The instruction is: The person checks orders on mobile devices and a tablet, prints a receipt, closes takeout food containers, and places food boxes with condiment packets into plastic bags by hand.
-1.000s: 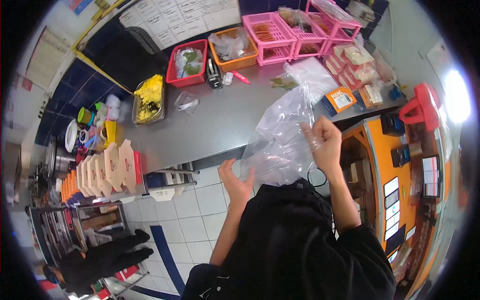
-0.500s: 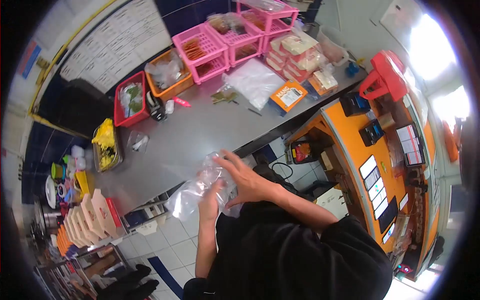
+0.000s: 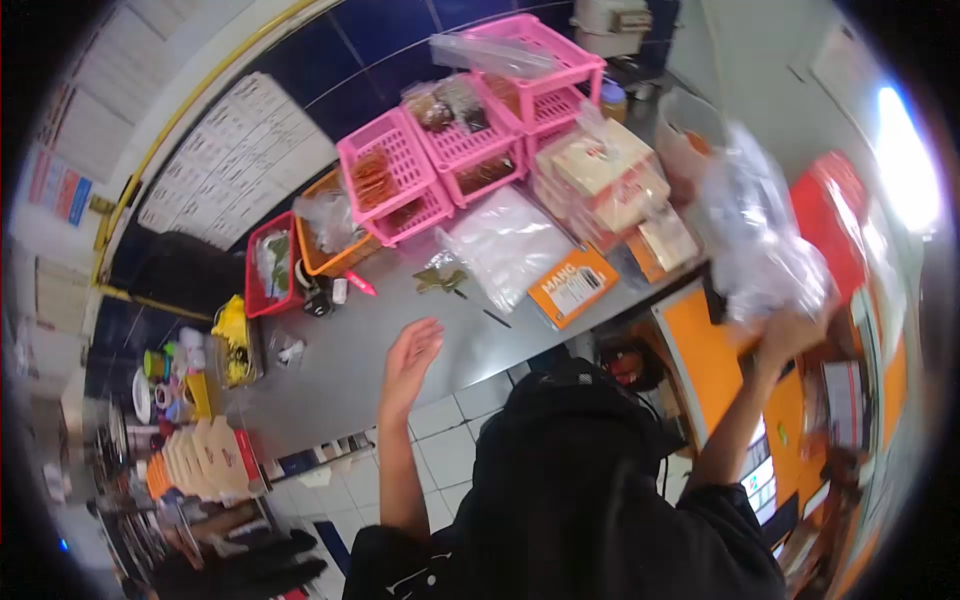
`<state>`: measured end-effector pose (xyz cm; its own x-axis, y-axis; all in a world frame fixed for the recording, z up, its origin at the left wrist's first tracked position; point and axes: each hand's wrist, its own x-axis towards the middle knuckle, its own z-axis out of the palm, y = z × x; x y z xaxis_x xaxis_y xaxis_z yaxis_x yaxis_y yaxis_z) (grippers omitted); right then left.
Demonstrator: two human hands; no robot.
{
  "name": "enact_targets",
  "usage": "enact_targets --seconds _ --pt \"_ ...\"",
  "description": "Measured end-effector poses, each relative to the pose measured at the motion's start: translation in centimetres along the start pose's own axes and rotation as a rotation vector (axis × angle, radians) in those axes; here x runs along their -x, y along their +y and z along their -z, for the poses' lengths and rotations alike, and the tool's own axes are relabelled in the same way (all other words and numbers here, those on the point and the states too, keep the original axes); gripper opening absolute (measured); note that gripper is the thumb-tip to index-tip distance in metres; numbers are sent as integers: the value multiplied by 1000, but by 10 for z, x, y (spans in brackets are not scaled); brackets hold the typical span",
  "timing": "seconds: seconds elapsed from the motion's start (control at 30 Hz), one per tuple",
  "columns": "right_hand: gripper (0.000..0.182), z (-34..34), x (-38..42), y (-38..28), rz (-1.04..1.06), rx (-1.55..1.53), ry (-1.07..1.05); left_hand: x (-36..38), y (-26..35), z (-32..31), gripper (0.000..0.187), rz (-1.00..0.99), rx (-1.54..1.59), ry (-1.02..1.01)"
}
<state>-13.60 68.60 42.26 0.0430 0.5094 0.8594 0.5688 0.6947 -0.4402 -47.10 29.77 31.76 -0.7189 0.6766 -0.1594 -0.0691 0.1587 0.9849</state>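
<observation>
My right hand (image 3: 795, 333) is raised at the right, its fingers wrapped round the bottom of a bunched clear plastic bag (image 3: 755, 230). The bag is blurred and stands up in front of a red container (image 3: 832, 215). Over the front edge of the grey metal counter (image 3: 400, 340), my left hand (image 3: 413, 365) hangs with its fingers stretched out, holding nothing. A flat stack of clear plastic bags (image 3: 510, 240) and an orange packet (image 3: 573, 289) lie on the counter between the two hands.
Pink baskets (image 3: 405, 175), an orange basket (image 3: 325, 262) and a red basket (image 3: 251, 275) line the wall. Wrapped boxes (image 3: 605, 170) stand at the counter's right end. An orange desk (image 3: 700, 345) with screens is at the right. Folded cartons (image 3: 205, 460) stand at the left.
The bag has gone from between both hands at the front to the upper right in my right hand. My left hand has let go and opened. The view has shifted.
</observation>
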Motion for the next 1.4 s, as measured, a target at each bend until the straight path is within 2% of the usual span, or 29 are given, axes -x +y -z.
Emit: enact_targets --seconds 0.03,0.07,0.1,0.17,0.2,0.27,0.3,0.33,0.37,0.43,0.47,0.53,0.6,0.63,0.67,0.7,0.73,0.77,0.83,0.9,0.97,1.0,1.07,1.13,1.17,1.2,1.27,1.3,1.4 --pt "40 -7 -13 10 95 70 127 -21 -9 -12 39 -12 -20 25" --pt "40 -22 -17 28 100 38 105 -43 -21 -25 36 -58 -9 25" --pt "42 -37 -14 50 200 20 179 -63 -33 -38 33 -99 0 20" --pt "46 -80 8 112 291 -12 247 -99 -48 -66 29 -85 -10 76" --pt "62 -109 34 153 187 -46 102 -118 -54 -79 26 -100 -52 116" --pt "93 -132 81 172 -34 129 -229 -147 -75 -93 23 -99 -104 153" --pt "108 -138 101 164 -144 325 -404 -167 -91 -94 21 -121 -276 212" --pt "119 -138 123 163 -461 264 -544 -181 -105 -93 20 -134 -449 262" --pt "119 -130 139 160 -471 281 -562 -190 -117 -91 20 -111 -455 249" --pt "115 -114 152 144 -490 134 -559 -216 -132 -91 21 -213 -575 364" --pt "109 -100 152 135 -448 142 -553 -228 -146 -84 20 -195 -615 307" --pt "105 -76 130 124 -463 124 -513 -234 -137 -81 18 -137 -1067 177" --pt "94 -51 124 131 -495 171 -489 -254 -164 -65 16 -179 -1012 72" --pt "94 -41 120 136 -514 203 -457 -267 -171 -58 17 -123 -1017 57" --pt "90 -29 116 138 -612 145 -504 -274 -161 -53 24 -5 -968 -39" --pt "86 -14 115 140 -709 86 -552 -285 -164 -43 28 11 -977 -114" --pt "77 -2 128 159 -650 83 -548 -292 -173 -37 32 38 -978 -181" --pt "70 7 139 172 -646 59 -535 -292 -169 -38 32 -6 -1002 -199" --pt "70 16 149 166 -766 28 -525 -296 -163 -46 32 -47 -1000 -228" --pt "66 17 151 147 -857 2 -539 -299 -164 -49 27 129 -937 -201" --pt "57 13 155 134 -923 -81 -709 -295 -155 -55 24 147 -825 -213" --pt "57 10 156 126 -926 -75 -707 -292 -149 -55 22 165 -719 -203" --pt "45 -1 156 112 -839 -148 -935 -287 -138 -59 19 148 -720 -242" --pt "43 -13 143 86 -765 -180 -1021 -282 -129 -58 16 140 -736 -285" --pt "40 -19 137 77 -680 -211 -1106 -283 -124 -58 13 -35 -896 -319" --pt "40 -23 137 71 -688 -216 -1104 -283 -115 -61 11 -212 -1050 -351" --pt "40 -33 136 64 -532 -273 -1249 -285 -90 -67 10 -268 -1119 -312" --pt "40 -38 136 59 -532 -290 -1254 -284 -75 -67 8 -320 -1182 -272" --pt "36 -44 135 51 -504 -391 -1434 -275 -28 -82 11 -456 -1361 -332"
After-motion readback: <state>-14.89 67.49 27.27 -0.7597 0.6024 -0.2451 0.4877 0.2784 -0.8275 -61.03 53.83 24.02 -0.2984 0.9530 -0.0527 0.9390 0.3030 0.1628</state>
